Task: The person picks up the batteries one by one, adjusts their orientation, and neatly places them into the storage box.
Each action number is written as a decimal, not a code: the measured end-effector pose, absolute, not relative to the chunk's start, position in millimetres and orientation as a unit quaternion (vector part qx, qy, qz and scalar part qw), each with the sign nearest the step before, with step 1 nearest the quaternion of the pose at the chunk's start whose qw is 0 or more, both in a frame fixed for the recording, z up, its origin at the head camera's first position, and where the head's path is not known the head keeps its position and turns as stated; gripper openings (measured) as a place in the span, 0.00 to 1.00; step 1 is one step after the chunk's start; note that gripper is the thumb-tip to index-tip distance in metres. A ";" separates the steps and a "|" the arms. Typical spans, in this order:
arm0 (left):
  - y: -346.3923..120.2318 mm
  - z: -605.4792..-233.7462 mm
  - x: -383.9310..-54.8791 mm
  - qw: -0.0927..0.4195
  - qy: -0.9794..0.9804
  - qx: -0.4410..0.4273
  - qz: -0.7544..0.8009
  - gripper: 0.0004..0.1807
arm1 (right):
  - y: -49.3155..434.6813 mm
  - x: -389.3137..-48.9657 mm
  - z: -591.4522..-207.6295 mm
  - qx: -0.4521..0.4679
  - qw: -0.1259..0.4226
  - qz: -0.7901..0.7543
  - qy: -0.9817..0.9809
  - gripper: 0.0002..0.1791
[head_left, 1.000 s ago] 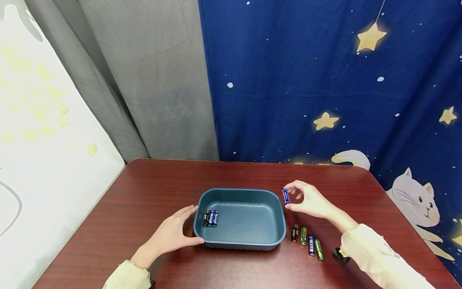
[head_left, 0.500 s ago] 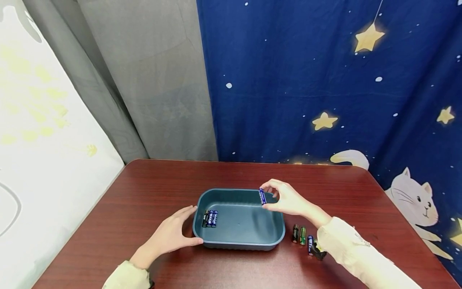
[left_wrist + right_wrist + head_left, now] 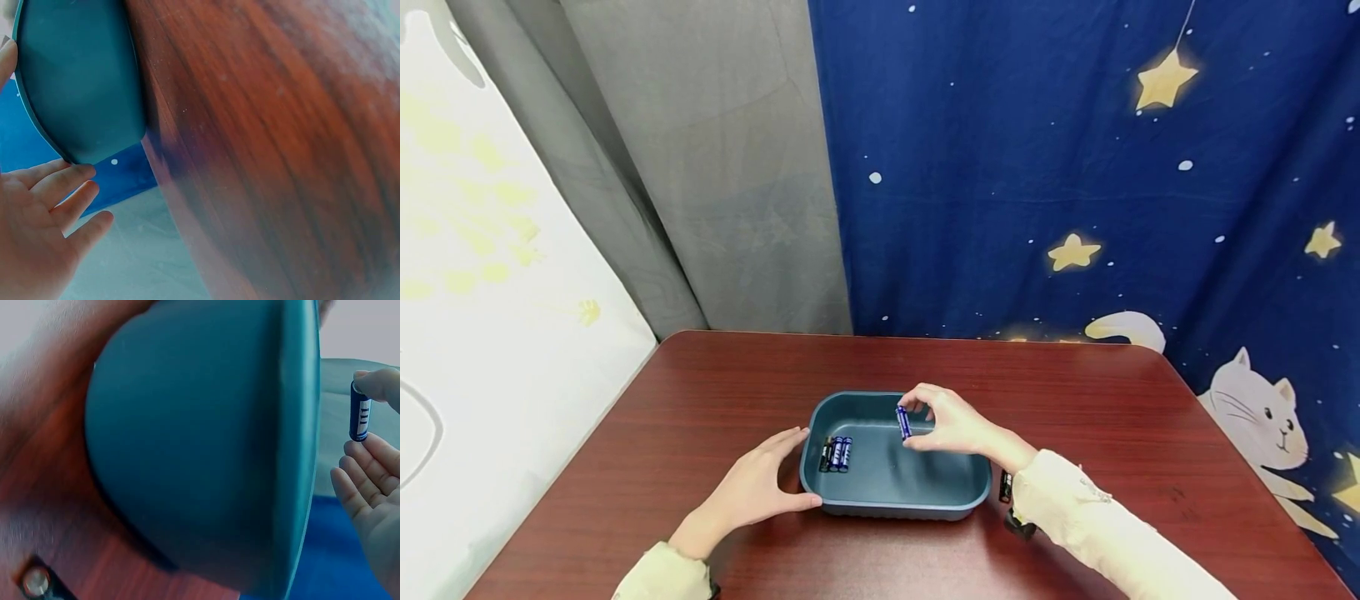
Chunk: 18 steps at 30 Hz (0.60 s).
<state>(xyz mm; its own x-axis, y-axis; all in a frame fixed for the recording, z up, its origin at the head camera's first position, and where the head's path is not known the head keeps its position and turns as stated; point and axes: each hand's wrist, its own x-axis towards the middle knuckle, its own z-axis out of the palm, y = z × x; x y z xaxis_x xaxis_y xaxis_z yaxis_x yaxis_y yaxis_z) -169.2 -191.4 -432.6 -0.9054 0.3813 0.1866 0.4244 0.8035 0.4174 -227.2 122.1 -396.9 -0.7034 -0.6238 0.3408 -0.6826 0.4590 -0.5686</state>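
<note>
My right hand [image 3: 953, 423] pinches a blue battery [image 3: 903, 422] between thumb and fingers, over the middle of a teal plastic bin [image 3: 895, 508]. In the right wrist view the blue battery [image 3: 359, 414] stands upright between thumb tip and fingertips, beyond the bin's rim [image 3: 300, 450]. Three batteries lie side by side at the bin's left end: a black battery [image 3: 826, 454] and two blue batteries [image 3: 841, 455]. My left hand [image 3: 752, 482] rests against the bin's left end, thumb at the front corner. The left wrist view shows straight fingers [image 3: 59, 184] touching the rim.
The bin stands on a reddish-brown wooden table [image 3: 737, 375]. A black battery [image 3: 1006, 486] lies right of the bin, beside the right sleeve [image 3: 1075, 508], which hides the spot where other batteries lay. Behind the table hang a grey curtain [image 3: 737, 167] and a blue star-patterned curtain [image 3: 962, 167].
My right hand has carried the blue battery leftward, from outside the bin's right side to over its middle. The right sleeve now covers most of the loose batteries. My left hand stays in place.
</note>
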 end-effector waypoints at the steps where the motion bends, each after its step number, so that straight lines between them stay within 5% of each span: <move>1: -191.5 -432.6 -169.2 0.047 -0.948 -0.213 -0.231 0.51 | 119.4 -226.8 -398.3 0.383 0.037 0.349 -0.854 0.24; 18: -191.4 -434.1 -170.0 0.050 -0.948 -0.211 -0.231 0.50 | 76.4 -225.7 -413.9 0.393 -0.005 0.289 -0.873 0.24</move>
